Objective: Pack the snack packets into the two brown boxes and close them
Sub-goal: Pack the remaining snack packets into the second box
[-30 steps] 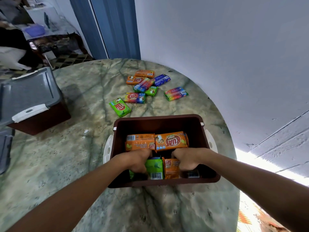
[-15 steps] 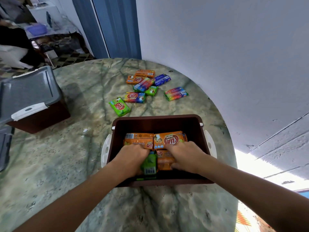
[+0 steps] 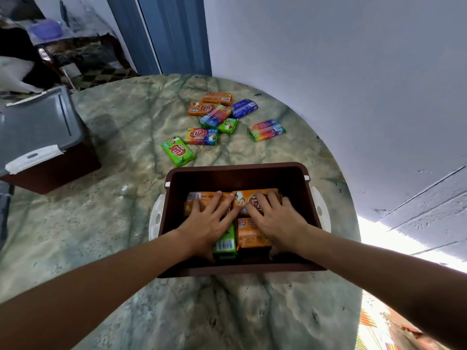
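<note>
While the open brown box (image 3: 237, 173) stands on the tabletop (image 3: 101, 223), orange packets (image 3: 250, 236) inside are pressed flat. Both grips are released: left hand (image 3: 207, 223) and right hand (image 3: 275, 218) are spread, fingers straight.

Your open box (image 3: 174, 223) sits near you on the tabletop (image 3: 101, 223), packets (image 3: 250, 236) inside under both hands. Loose packets (image 3: 202, 136) lie behind it; the lidded box (image 3: 50, 170) stands far left.

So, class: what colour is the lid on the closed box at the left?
Grey lid, with a white latch, seen in the head view.
</note>
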### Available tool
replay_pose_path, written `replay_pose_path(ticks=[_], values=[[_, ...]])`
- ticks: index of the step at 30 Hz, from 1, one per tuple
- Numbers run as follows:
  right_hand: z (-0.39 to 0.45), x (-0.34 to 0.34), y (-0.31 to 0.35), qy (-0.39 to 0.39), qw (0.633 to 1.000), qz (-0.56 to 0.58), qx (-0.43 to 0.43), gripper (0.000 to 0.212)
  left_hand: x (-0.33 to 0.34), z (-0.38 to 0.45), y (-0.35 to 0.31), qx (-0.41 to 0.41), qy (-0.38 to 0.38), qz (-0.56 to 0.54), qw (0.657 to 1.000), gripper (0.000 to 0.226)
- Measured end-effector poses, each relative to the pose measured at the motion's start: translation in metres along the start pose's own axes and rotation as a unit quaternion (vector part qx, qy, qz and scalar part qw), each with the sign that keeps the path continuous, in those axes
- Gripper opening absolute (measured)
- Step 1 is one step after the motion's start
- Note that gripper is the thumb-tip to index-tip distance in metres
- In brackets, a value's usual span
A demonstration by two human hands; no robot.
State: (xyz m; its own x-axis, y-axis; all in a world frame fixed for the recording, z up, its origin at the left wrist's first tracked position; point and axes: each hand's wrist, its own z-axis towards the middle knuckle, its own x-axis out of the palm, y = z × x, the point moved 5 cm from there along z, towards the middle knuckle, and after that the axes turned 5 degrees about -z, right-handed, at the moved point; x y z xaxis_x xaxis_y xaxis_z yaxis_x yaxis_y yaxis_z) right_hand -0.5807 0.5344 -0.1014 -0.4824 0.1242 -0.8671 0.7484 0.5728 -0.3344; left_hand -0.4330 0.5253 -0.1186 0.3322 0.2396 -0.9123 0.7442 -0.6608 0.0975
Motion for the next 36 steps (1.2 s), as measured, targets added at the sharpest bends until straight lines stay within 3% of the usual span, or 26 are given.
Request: replay_pose_path(ticks=[5, 10, 12, 14, 15, 17, 19, 22, 25, 30, 32, 34, 35, 36], values=[[0.008, 0.002, -0.003, 0.023, 0.999, 0.014, 0.039, 0.134, -0.001, -0.001, 0.01, -0.033, -0.055, -0.029, 0.998, 0.131], [0.009, -0.006, 0.0, -0.013, 0.999, 0.022, 0.045, 0.121, -0.002, 0.001, 0.008, -0.044, -0.033, 0.012, 0.998, 0.124], [0.008, -0.002, 0.0, 0.006, 0.996, 0.078, 0.043, 0.124, 0.002, 0.001, 0.009, -0.044, -0.043, 0.005, 0.998, 0.125], [0.004, -0.001, -0.002, 0.037, 0.966, 0.246, 0.066, 0.126, 0.003, -0.004, 0.011, -0.086, -0.037, 0.001, 0.996, 0.132], [0.001, -0.002, -0.005, 0.038, 0.925, 0.364, 0.1, 0.122, 0.002, -0.006, 0.013, -0.11, -0.04, -0.005, 0.993, 0.132], [-0.003, 0.001, -0.014, -0.011, 0.809, 0.556, 0.192, 0.102, 0.003, -0.009, 0.015, -0.143, -0.031, -0.005, 0.989, 0.128], [-0.006, 0.011, -0.021, -0.032, 0.69, 0.671, 0.268, 0.079, -0.002, -0.01, 0.014, -0.155, -0.02, 0.007, 0.988, 0.128], [-0.006, 0.02, -0.018, 0.003, 0.51, 0.792, 0.335, 0.053, -0.004, -0.009, 0.013, -0.154, -0.034, -0.003, 0.987, 0.13], [0.0, 0.017, -0.013, 0.029, 0.436, 0.825, 0.357, 0.057, -0.003, -0.008, 0.013, -0.153, -0.033, 0.004, 0.988, 0.131], [0.005, 0.019, -0.012, 0.001, 0.322, 0.865, 0.385, 0.063, -0.003, -0.004, 0.012, -0.138, -0.039, 0.032, 0.989, 0.128], [0.006, 0.022, -0.011, 0.008, 0.314, 0.873, 0.374, 0.061, -0.003, -0.004, 0.012, -0.138, -0.035, 0.04, 0.989, 0.128], [0.004, 0.022, -0.011, 0.017, 0.364, 0.868, 0.337, 0.057, -0.002, -0.004, 0.012, -0.142, -0.037, 0.045, 0.988, 0.13], [0.002, 0.02, -0.013, 0.022, 0.424, 0.854, 0.301, 0.059, -0.002, -0.005, 0.013, -0.142, -0.038, 0.044, 0.988, 0.13], [-0.002, 0.015, -0.014, 0.028, 0.526, 0.81, 0.256, 0.066, -0.002, -0.005, 0.012, -0.141, -0.04, 0.04, 0.988, 0.131]])
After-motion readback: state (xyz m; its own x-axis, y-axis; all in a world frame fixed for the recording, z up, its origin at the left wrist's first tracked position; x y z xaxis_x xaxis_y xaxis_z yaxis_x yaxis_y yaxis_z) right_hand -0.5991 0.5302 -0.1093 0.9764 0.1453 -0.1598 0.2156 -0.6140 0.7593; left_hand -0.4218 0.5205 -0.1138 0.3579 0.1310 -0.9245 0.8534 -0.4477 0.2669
